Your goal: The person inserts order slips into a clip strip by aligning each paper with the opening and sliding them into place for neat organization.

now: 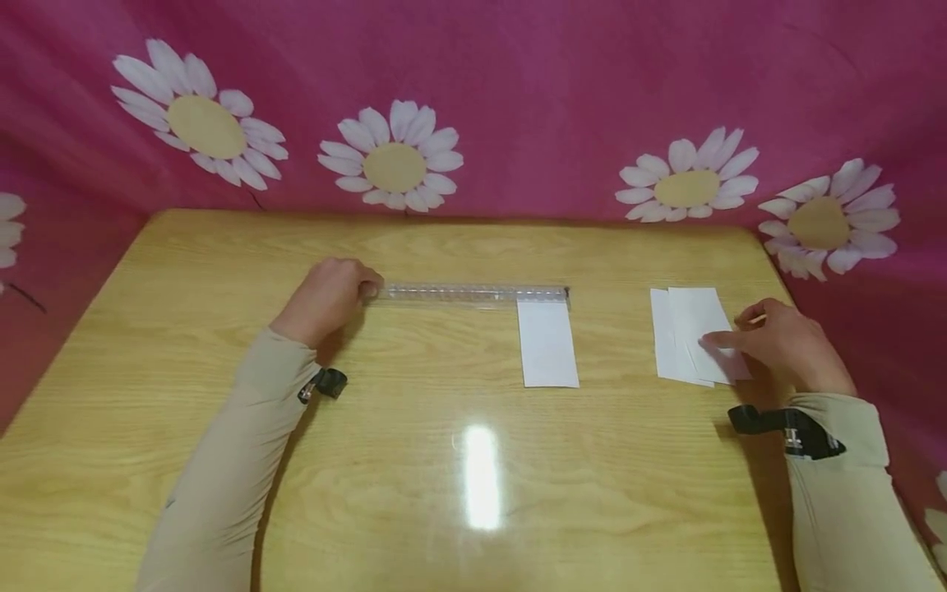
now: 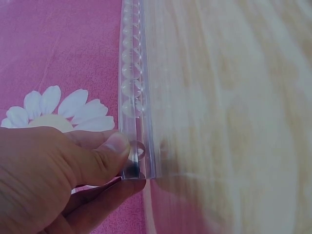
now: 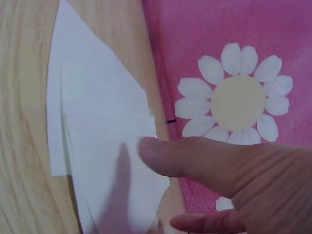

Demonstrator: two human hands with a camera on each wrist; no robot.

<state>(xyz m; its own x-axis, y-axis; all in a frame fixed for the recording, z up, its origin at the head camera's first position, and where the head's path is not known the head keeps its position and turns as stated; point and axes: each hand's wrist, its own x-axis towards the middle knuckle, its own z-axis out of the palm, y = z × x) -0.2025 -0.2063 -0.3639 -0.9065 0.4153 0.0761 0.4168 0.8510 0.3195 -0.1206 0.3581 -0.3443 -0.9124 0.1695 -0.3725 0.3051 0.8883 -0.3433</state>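
My left hand [image 1: 330,298] pinches the left end of a clear plastic ruler [image 1: 459,293], near a small hole in it. In the left wrist view the thumb of the left hand [image 2: 53,180] lies on top of the ruler [image 2: 134,87], which shows a row of round shapes along its length. The ruler's right end overlaps the top edge of a single white paper slip [image 1: 548,345]. On the right, my right hand [image 1: 787,341] hovers at several overlapping white paper slips [image 1: 699,329], its thumb [image 3: 170,156] over them and apart from the fingers.
All of this lies on a wooden table [image 1: 385,460] with a light glare near its front middle. A pink cloth [image 1: 518,90] with large white flowers hangs behind the table and along its sides. A black strap with a device [image 1: 799,434] sits on the right wrist.
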